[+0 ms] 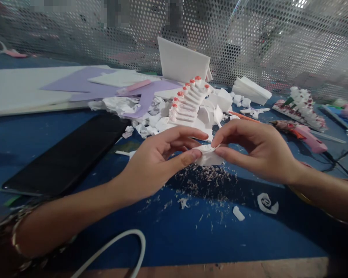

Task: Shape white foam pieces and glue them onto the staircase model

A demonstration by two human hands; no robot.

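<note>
Between my two hands, just above the blue table, is a small piece of white paper or thin foam (210, 157) with a rough upper edge. My left hand (165, 156) pinches its left side between thumb and fingers. On its right side, the thumb and fingertips of my right hand (251, 148) grip the upper edge. Behind the hands stands a white staircase model (187, 106) with small red pieces along its sides. Below them, fine shavings (204, 179) are scattered over the blue surface.
A black tablet or large phone (69, 156) lies at left. Crumpled white scraps (118, 105) and purple sheets (89, 83) lie behind. At right rest a pink glue gun (310, 138) and a white curl (267, 203). A white cable (142, 243) loops in front; perforated metal (127, 42) stands behind.
</note>
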